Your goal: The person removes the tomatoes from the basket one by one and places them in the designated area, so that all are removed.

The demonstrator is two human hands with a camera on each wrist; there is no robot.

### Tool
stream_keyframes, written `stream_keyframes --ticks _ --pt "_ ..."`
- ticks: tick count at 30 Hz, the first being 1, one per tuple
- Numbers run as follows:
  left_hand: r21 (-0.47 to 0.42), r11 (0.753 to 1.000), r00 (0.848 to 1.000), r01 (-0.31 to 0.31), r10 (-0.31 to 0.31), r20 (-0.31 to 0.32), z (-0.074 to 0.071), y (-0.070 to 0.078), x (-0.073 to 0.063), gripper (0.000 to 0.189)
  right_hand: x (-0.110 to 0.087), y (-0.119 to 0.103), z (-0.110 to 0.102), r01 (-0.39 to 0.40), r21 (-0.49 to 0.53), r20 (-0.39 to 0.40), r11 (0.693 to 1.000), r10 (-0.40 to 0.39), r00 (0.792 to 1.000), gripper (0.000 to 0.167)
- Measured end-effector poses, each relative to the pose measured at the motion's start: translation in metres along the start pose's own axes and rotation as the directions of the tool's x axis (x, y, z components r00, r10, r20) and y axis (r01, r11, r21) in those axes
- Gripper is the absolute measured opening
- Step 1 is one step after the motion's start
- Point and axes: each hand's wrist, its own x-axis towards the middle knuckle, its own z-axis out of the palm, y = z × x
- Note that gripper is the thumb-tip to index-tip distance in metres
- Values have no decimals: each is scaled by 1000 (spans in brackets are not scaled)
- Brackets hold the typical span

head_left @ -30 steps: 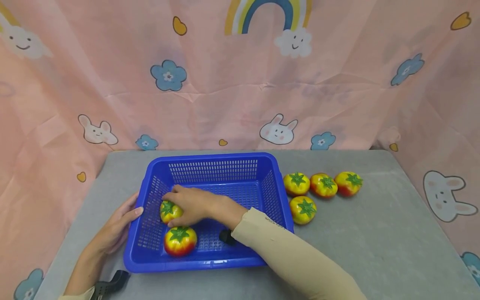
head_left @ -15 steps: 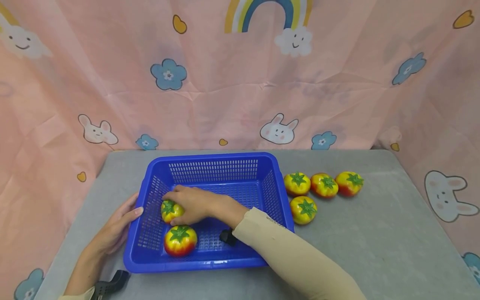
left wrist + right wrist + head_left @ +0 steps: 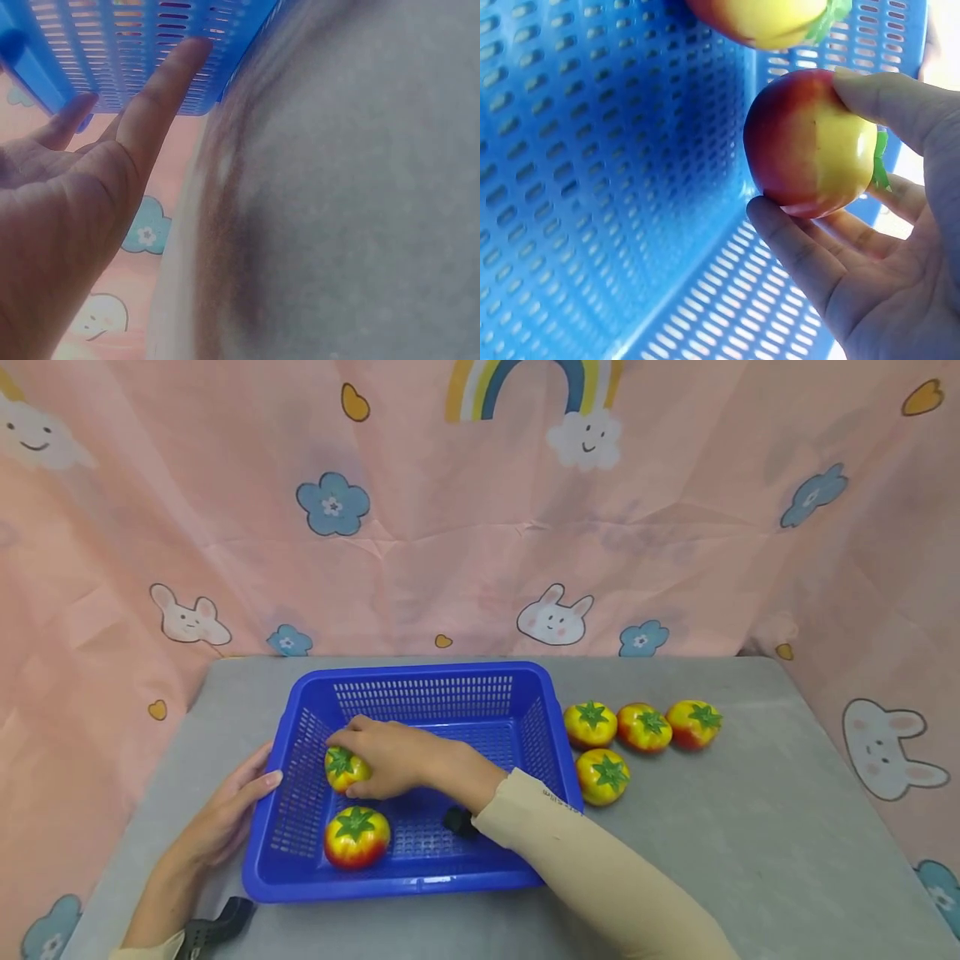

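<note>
My right hand [image 3: 405, 760] is inside the blue plastic basket [image 3: 420, 883], holding a yellow-and-red toy tomato [image 3: 347, 768] with a green star-shaped top. In the right wrist view the thumb and fingers pinch this tomato [image 3: 810, 142] from opposite sides. A second toy tomato [image 3: 357, 837] sits in the basket nearer the front, apart from the held one. My left hand [image 3: 228, 810] rests against the basket's left side, thumb at the rim. The left wrist view shows its extended fingers [image 3: 161, 97] touching the slotted outer wall.
Several more toy tomatoes [image 3: 643, 727] lie on the grey table [image 3: 750, 827] just right of the basket, the nearest ones close to its wall. A pink patterned curtain [image 3: 450, 568] hangs behind and at both sides.
My right hand and the tomato it holds have moved slightly up and away from the front tomato, leaving a wider gap. The left hand stays at the basket's side.
</note>
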Motion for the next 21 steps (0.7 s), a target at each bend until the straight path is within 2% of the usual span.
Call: stream_keyframes --ticks 5,14,21 --pt "5 1000 1000 -22 22 0 -2 -3 2 57 -9 2 -7 2 -6 -17 1000 -2 1000 66" --pt "52 999 999 -1 3 -38 0 -5 2 61 -30 2 -20 -8 -5 -57 1000 7 998 65" --pt "41 999 1000 -4 5 -30 -1 -3 2 61 -45 -2 -30 -2 7 -78 1000 3 997 65"
